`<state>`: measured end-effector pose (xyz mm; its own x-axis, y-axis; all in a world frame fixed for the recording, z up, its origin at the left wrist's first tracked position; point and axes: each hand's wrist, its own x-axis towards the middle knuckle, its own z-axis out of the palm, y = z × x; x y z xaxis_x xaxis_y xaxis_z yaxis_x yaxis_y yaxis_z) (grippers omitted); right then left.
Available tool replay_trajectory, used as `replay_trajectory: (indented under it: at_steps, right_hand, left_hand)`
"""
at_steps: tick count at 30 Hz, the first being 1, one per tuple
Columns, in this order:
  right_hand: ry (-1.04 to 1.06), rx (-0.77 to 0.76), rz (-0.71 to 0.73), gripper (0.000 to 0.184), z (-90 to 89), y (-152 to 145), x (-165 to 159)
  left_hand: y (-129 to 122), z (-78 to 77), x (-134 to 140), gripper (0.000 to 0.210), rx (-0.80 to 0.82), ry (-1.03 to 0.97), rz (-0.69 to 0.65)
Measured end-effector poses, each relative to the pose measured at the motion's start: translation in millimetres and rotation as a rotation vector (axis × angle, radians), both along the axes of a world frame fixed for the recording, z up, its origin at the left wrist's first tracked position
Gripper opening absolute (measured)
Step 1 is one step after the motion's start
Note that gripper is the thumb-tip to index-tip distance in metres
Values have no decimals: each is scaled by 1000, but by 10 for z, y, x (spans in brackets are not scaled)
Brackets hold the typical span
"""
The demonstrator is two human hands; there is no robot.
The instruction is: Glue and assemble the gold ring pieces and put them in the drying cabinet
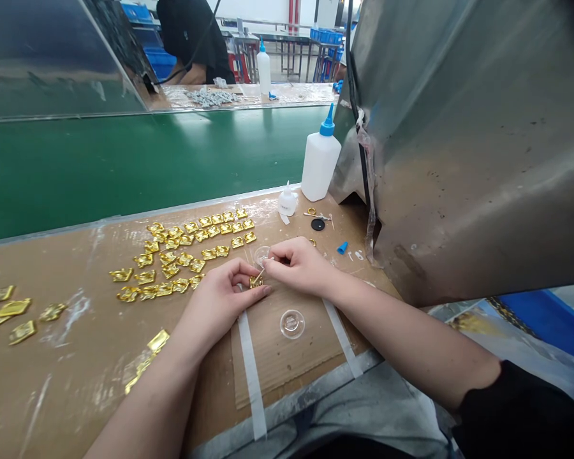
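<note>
My left hand (229,290) pinches a small shiny gold piece (256,281) between thumb and fingers, low over a taped cardboard sheet (268,376). My right hand (299,264) is closed on a thin pale stick (259,274), whose lower end meets the gold piece. Just behind the fingers stands a small clear dish (262,255), partly covered by my right hand. A second clear round dish (292,324) lies on the cardboard below my hands. Left of my left hand, several similar gold pieces (171,270) sit in loose rows.
More gold pieces (14,308) lie far left. A small white bottle (287,201) and a large blue-capped bottle (321,162) stand behind my hands, near a black disc (318,224) and blue cap (342,247). A metal housing (473,146) rises at right; beyond the green belt (138,169) works another person.
</note>
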<state>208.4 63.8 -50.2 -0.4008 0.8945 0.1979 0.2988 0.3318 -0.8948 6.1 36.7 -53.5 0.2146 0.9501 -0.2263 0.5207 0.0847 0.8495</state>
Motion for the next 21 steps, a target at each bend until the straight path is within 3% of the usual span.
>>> replay_trajectory:
  at_steps: [17, 21]
  right_hand:
    - [-38, 40, -7, 34, 7, 5, 17]
    - [1, 108, -136, 38, 15, 49, 70]
  left_hand:
    - [5, 15, -2, 47, -9, -24, 4]
    - [10, -14, -8, 49, 7, -39, 14]
